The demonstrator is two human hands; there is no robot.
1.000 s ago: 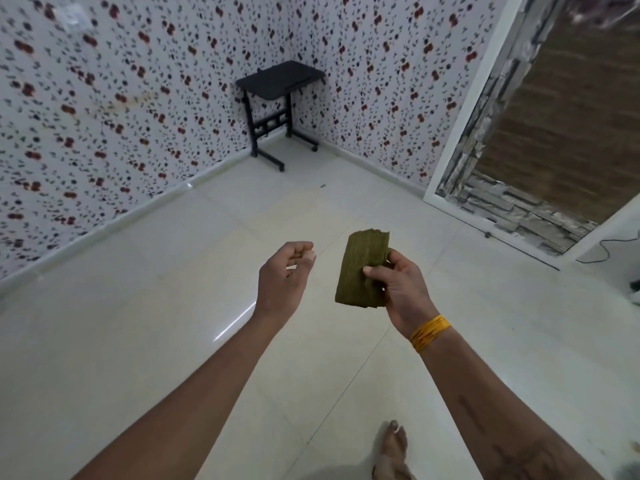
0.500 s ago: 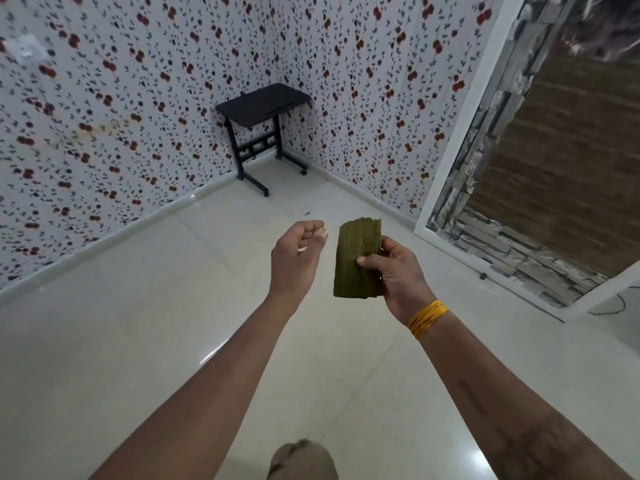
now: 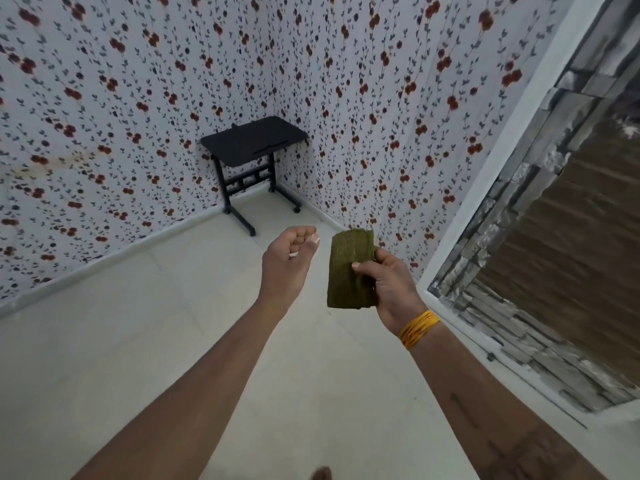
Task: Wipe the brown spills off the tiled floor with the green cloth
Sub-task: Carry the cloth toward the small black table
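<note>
A folded green cloth [image 3: 348,268] is held upright at chest height, pinched along its right edge by my right hand [image 3: 389,285], which wears a yellow thread band at the wrist. My left hand [image 3: 289,263] hovers just left of the cloth, empty, with its fingers loosely curled and not touching it. Below both arms stretches the pale tiled floor [image 3: 138,341]. No brown spill shows on the part of the floor in view.
A small black wheeled table [image 3: 254,143] stands in the far corner between two flower-papered walls. At the right, a white frame [image 3: 485,174] borders a stone-patterned panel. A bare toe [image 3: 322,474] shows at the bottom edge.
The view has tilted up and drawn toward the corner, so the table looks nearer. Both hands have risen in the frame, and the left hand has closed in on the cloth.
</note>
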